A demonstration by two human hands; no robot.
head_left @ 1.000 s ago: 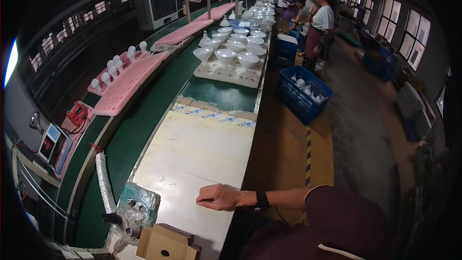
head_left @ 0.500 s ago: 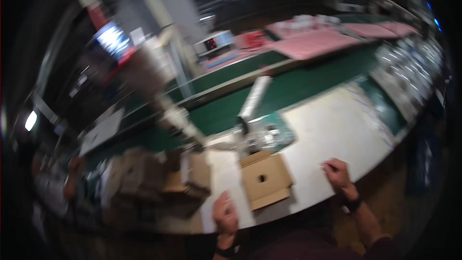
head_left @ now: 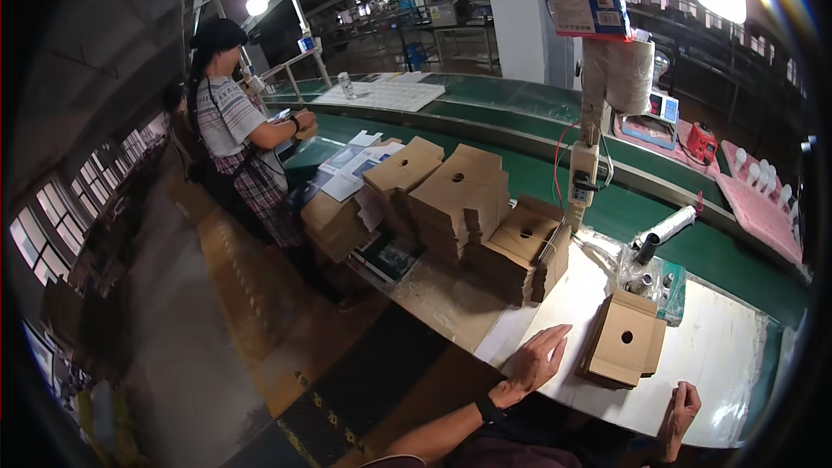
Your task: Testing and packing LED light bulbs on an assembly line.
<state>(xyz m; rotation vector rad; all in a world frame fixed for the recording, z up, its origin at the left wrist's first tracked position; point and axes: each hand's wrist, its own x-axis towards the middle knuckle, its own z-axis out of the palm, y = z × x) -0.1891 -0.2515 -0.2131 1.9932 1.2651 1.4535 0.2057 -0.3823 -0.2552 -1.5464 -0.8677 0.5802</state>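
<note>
A short stack of flat brown cardboard pieces (head_left: 626, 338), the top one with a round hole, lies on the white tabletop in front of me. My left hand (head_left: 536, 362) is just left of it, palm toward the stack, fingers stretched out and holding nothing. To the stack's right, my right hand (head_left: 683, 409) hovers by the table's near edge, fingers loosely bent and apart from the cardboard, with nothing visible in it. Behind the stack are metal tube-like parts (head_left: 641, 282) on clear plastic and a green pad (head_left: 673, 295).
Taller stacks of holed cardboard (head_left: 459, 191) stand to the left, with white and blue printed sheets (head_left: 355, 165) beyond. A post with a power socket (head_left: 582, 175) rises behind the table. White bulbs (head_left: 761, 175) sit on pink foam (head_left: 754, 212). A co-worker (head_left: 230, 121) stands farther left.
My view has swung left, bringing the co-worker and aisle into sight. My left hand has its fingers stretched toward the cardboard stack; the right stays off to its right.
</note>
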